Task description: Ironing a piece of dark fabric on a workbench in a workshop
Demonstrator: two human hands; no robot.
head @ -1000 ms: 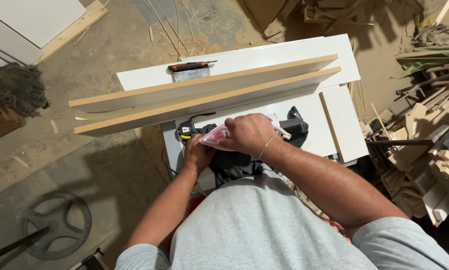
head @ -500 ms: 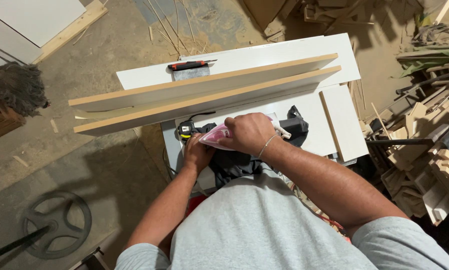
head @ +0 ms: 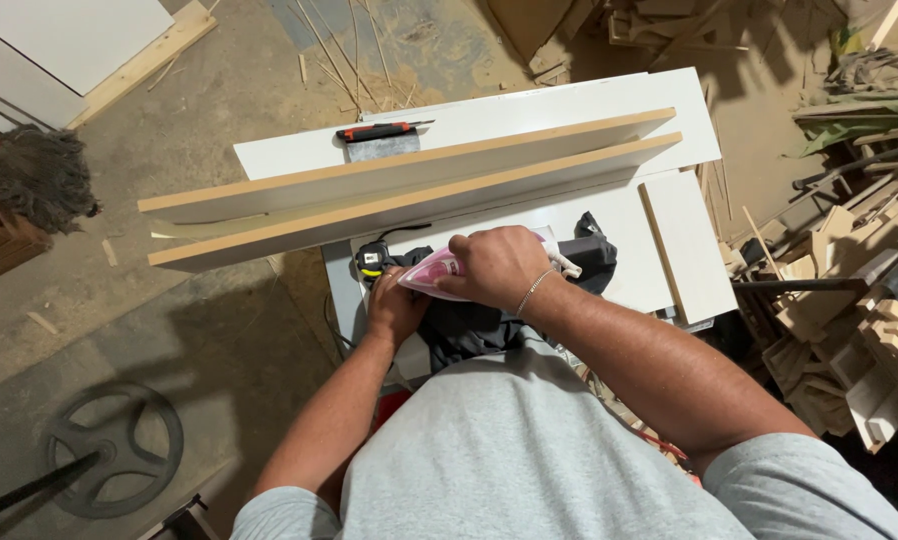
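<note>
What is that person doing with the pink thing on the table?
A person in a grey shirt leans over a white worktable in a messy wood workshop. The right hand grips a pink and white plastic iron-shaped tool from above, and the left hand touches its near end. The tool rests on a dark grey cloth. Just beyond lie two long white boards with tan wooden edges, and a red-handled scraper sits further back.

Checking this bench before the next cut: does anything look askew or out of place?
Yes. The two long boards lie slanted across the white table, their left ends hanging past its edge unsupported. Wood scraps are heaped untidily at right. Both hands, left hand and right hand, grip a pink object.
</note>
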